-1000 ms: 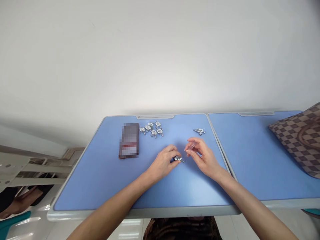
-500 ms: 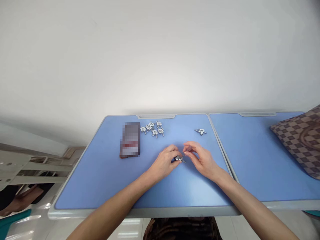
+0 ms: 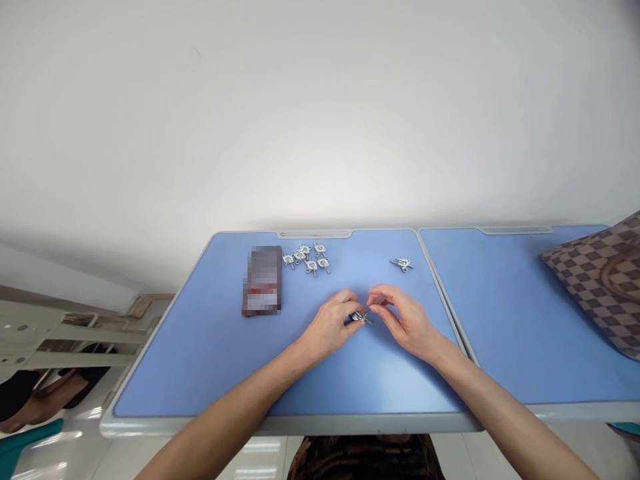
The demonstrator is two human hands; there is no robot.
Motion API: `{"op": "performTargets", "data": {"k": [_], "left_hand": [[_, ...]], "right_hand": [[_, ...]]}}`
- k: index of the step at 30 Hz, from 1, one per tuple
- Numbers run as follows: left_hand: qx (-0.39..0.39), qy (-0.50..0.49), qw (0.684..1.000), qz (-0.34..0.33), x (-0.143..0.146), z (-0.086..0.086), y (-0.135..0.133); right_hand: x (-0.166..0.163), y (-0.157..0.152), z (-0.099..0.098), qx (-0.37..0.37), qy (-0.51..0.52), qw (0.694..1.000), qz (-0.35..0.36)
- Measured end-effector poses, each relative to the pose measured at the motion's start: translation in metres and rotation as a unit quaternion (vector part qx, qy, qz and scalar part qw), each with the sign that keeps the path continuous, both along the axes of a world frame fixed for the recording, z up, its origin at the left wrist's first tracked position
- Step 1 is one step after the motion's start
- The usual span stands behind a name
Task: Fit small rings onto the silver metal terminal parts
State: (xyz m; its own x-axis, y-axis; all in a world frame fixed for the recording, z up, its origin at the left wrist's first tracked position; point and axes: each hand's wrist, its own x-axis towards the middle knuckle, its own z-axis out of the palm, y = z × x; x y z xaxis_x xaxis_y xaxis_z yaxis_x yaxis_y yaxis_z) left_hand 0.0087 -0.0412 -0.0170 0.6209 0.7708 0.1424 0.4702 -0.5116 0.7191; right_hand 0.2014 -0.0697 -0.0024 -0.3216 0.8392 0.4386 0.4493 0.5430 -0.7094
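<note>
My left hand (image 3: 330, 323) pinches a small silver metal fitting (image 3: 358, 317) between thumb and fingers, low over the blue table. The fitting has a rounded body with thin prongs that stick out to the right. Close beside it, my right hand (image 3: 406, 323) has its fingers bent and the thumb tip at a thin prong; what lies between those fingertips is too small to make out. Beyond the hands, several similar fittings (image 3: 311, 266) with rings and pins lie loosely grouped. Off to the right lies another bit of silver hardware (image 3: 403, 264), perhaps more than one piece.
A phone-like dark slab (image 3: 263, 280), blurred out, lies left of the group. The blue table (image 3: 200, 373) meets a second table (image 3: 510, 320) at a narrow gap. A brown checked bag (image 3: 600, 280) rests on the right. A white wall stands behind.
The view has shifted very slightly. Both hands keep almost the same pose around the fitting, and the other pieces lie as before.
</note>
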Motion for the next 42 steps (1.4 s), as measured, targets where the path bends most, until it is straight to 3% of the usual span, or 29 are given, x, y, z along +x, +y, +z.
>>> {"op": "performTargets", "data": {"k": [10,20,26,32,36,42], "left_hand": [[-0.003,-0.001,1.000,-0.002,-0.001,-0.002,0.001],[-0.009,0.006,1.000,0.006,0.001,0.002,0.000],[-0.004,-0.002,1.000,0.000,0.000,0.000,0.000],[0.003,0.005,1.000,0.004,0.000,-0.002,0.000],[0.001,0.001,1.000,0.008,0.000,-0.002,0.000],[0.003,-0.001,1.000,0.007,-0.001,-0.002,0.000]], "right_hand": [[0.002,-0.001,0.004,0.069,-0.033,0.997,0.004],[-0.008,0.002,0.009,0.130,-0.047,0.985,-0.100],[-0.013,0.006,0.005,0.109,-0.049,0.989,-0.086],[-0.010,0.008,-0.001,0.174,-0.106,0.977,-0.070],[-0.010,0.005,0.010,0.138,-0.165,0.976,-0.032],[-0.007,0.006,0.025,0.063,-0.132,0.989,0.019]]}}
